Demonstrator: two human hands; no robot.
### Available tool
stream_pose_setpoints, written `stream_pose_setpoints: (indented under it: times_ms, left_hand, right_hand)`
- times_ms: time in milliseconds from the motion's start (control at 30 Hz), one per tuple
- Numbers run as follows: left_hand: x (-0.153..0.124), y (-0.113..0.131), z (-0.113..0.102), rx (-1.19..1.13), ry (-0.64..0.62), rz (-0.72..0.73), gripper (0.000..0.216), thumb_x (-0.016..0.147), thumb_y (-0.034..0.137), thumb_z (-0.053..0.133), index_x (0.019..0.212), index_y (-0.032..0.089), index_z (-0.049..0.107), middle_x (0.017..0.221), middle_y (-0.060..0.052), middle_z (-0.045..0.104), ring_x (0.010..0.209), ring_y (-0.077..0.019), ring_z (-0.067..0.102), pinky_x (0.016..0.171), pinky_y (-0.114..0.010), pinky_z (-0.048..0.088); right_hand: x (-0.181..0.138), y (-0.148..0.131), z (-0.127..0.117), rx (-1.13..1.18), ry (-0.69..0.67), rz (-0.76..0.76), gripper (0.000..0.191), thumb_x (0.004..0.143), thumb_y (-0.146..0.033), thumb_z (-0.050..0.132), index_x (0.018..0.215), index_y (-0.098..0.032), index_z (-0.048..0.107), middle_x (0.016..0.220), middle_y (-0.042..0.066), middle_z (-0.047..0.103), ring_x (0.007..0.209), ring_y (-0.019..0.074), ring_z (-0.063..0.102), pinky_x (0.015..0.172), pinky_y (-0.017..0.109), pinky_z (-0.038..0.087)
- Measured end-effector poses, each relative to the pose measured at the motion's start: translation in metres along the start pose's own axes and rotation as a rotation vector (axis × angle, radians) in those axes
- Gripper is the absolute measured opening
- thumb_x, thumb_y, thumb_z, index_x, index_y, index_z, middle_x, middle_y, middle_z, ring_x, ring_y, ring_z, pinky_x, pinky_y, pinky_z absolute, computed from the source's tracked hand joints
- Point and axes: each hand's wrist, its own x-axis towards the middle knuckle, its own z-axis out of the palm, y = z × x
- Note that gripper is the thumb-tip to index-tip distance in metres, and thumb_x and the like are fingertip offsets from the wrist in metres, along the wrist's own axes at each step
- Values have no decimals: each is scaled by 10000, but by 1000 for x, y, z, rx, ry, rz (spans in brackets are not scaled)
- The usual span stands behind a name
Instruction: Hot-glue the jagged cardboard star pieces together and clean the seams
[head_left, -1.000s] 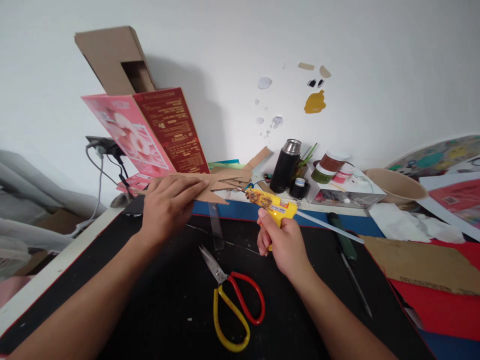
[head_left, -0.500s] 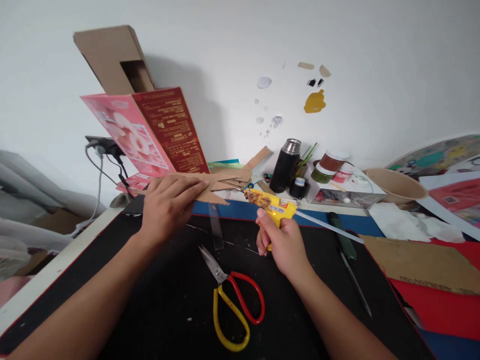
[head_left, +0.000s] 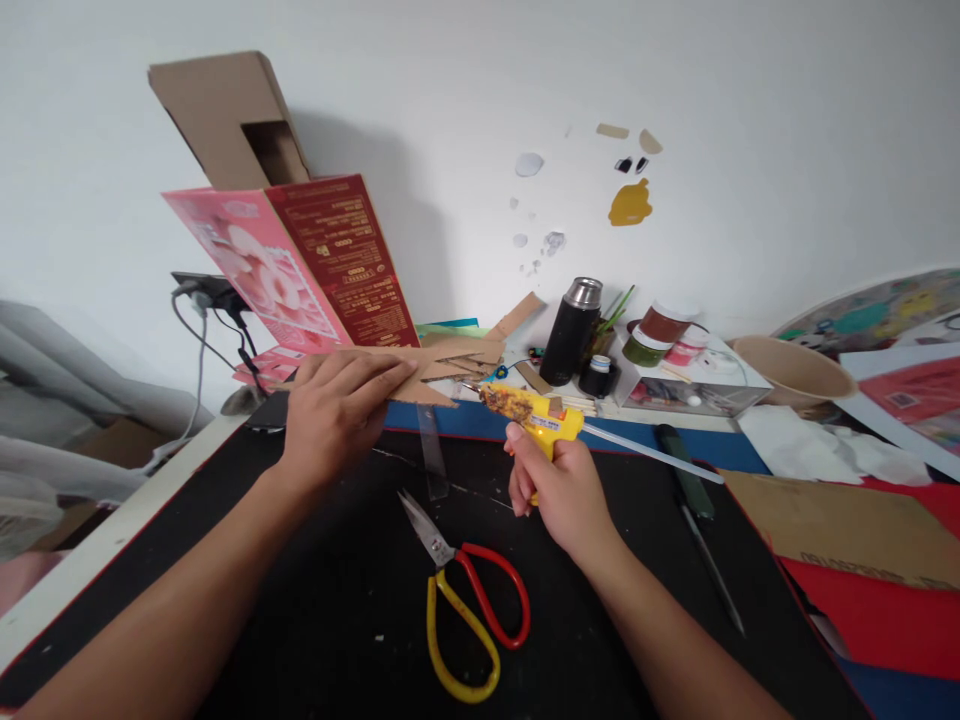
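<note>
My left hand [head_left: 341, 405] grips a piece of brown cardboard [head_left: 420, 385], holding it above the table with slits at its right end. My right hand [head_left: 551, 470] is wrapped round the handle of a yellow glue gun [head_left: 517, 405], its metal nozzle dirty with brown residue. The nozzle points left, close to the cardboard's slit end; whether it touches cannot be made out. A clear glue stick [head_left: 652, 452] trails from the gun's back. Below both hands, scissors [head_left: 444, 555] with one red and one yellow handle lie on the black mat [head_left: 322, 620].
A clear ruler [head_left: 433, 460] lies behind the scissors. To the right are a dark green cutter [head_left: 686, 470], a pen-like tool [head_left: 712, 565] and a flat cardboard sheet [head_left: 847, 525]. A black thermos [head_left: 570, 335], paint jars [head_left: 660, 330] and a red-and-pink box [head_left: 345, 260] stand at the back.
My right hand has shifted the glue gun slightly left and down along the cardboard's slit end. My left hand and the cardboard stay where they were.
</note>
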Motion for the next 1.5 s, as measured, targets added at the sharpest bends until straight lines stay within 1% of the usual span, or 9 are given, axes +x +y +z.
stream_pose_setpoints:
  times_ms: [67, 367, 533, 600, 700, 800, 1067, 1267, 1500]
  left_hand:
    - [0, 0, 0, -6, 2, -2, 313, 1063, 216, 563, 1314, 270, 741, 1250, -70, 812, 1138, -298, 725, 914, -468, 489]
    - [-2, -1, 1, -37, -26, -35, 333, 1055, 237, 567, 1333, 290, 743, 1271, -78, 804, 1170, -310, 717, 941, -486, 496]
    - [-1, 1, 0, -41, -22, -18, 330, 1055, 240, 576, 1338, 292, 737, 1265, -78, 807, 1152, -312, 727, 931, -496, 513]
    - [-1, 1, -1, -46, -24, -18, 336, 1047, 234, 590, 1346, 297, 730, 1263, -78, 807, 1153, -317, 727, 928, -499, 514]
    - [-1, 1, -1, -53, -32, -32, 352, 1043, 231, 589, 1358, 310, 725, 1264, -81, 806, 1163, -319, 723, 941, -508, 513]
    - [-1, 1, -1, -43, -29, -27, 347, 1046, 230, 578, 1351, 300, 729, 1260, -85, 807, 1158, -318, 724, 940, -506, 510]
    - [-1, -1, 0, -41, -7, -9, 331, 1054, 263, 579, 1345, 288, 735, 1272, -78, 805, 1166, -304, 722, 949, -480, 498]
    - [-1, -1, -1, -40, -20, -27, 328, 1061, 263, 556, 1330, 308, 739, 1258, -61, 810, 1170, -299, 720, 949, -477, 498]
    - [-1, -1, -1, -58, -25, -53, 351, 1042, 245, 569, 1344, 308, 739, 1268, -81, 807, 1174, -312, 725, 956, -497, 514]
  right_hand:
    - [0, -1, 0, 16, 6, -1, 713, 802, -831, 743, 498, -222, 533, 345, -28, 462, 317, 117, 494, 371, 237, 346]
    - [-1, -9, 0, 41, 30, -33, 707, 810, -819, 747, 505, -222, 519, 350, -47, 422, 324, 118, 495, 371, 231, 382]
    - [-1, -7, 1, 65, 40, -13, 676, 756, -847, 774, 602, -210, 607, 359, -61, 442, 317, 129, 502, 349, 230, 357]
    - [-1, -7, 1, 58, 38, -15, 683, 763, -851, 768, 587, -212, 599, 358, -59, 437, 320, 128, 502, 355, 233, 366]
    - [-1, -7, 0, 31, 25, -16, 719, 793, -849, 746, 512, -219, 540, 356, -34, 446, 328, 123, 499, 370, 238, 377]
    - [-1, -7, 0, 27, 26, -19, 728, 797, -849, 740, 496, -220, 531, 356, -30, 447, 330, 121, 501, 370, 236, 375]
    - [-1, -10, 0, 70, 49, -25, 645, 792, -797, 778, 605, -204, 606, 368, -70, 422, 324, 124, 502, 359, 231, 373]
    - [-1, -11, 0, 66, 41, -30, 634, 812, -781, 771, 604, -208, 596, 368, -68, 423, 325, 126, 501, 360, 232, 382]
    - [0, -9, -1, 54, 35, -24, 632, 810, -794, 767, 637, -204, 618, 375, -64, 444, 326, 128, 503, 358, 232, 384]
